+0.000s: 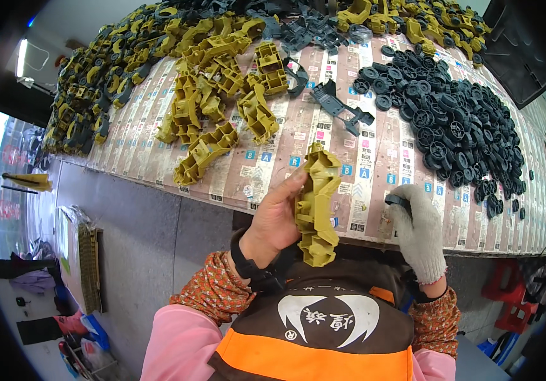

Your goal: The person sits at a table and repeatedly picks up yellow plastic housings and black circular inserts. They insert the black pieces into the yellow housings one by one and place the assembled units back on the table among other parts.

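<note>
Upright in my bare left hand (277, 214) is a yellow plastic toy-car body (318, 206), its hollow ribbed side showing. My left fingers are closed around its left edge, just over the table's front edge. To the right, my right hand (417, 230) wears a pale knitted glove. Its thumb and fingertips pinch a small dark toy wheel (397, 201), seen nearly edge-on. The two hands are apart, and the wheel does not touch the body. More yellow car bodies (206, 152) lie beyond my left hand.
A large heap of dark wheels (451, 127) covers the table's right side. Dark chassis parts (339, 106) lie at the middle. Yellow-and-dark toy cars (85, 95) pile up along the left. The patterned table (273, 171) ends close to me. Red stools (508, 295) stand below right.
</note>
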`<state>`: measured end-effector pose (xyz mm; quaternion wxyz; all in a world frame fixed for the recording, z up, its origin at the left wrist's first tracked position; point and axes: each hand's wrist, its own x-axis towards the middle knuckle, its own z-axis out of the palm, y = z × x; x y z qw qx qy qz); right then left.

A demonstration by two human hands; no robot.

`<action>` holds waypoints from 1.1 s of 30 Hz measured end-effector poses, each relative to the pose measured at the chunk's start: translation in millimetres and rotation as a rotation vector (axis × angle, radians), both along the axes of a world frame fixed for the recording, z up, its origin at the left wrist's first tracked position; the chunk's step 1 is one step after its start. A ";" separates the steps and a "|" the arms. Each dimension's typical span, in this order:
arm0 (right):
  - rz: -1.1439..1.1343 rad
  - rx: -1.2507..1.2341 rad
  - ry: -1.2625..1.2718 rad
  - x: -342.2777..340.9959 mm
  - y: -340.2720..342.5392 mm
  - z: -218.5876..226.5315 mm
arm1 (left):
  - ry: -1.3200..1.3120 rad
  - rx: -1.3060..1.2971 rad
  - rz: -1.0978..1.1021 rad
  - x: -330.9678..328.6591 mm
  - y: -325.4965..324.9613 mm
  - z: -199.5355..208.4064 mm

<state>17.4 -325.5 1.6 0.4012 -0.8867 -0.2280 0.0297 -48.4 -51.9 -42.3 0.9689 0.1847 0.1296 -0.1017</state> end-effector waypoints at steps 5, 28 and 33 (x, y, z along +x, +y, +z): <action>-0.157 0.560 0.786 -25.5 44.5 15.9 | -0.038 0.142 0.077 6.4 -31.7 11.3; 0.046 0.374 0.144 -32.9 48.8 2.8 | 0.007 0.318 -0.127 -1.7 -27.0 3.7; -0.045 0.597 0.445 -30.5 46.9 0.7 | -0.006 0.091 -0.216 1.8 -22.2 -5.1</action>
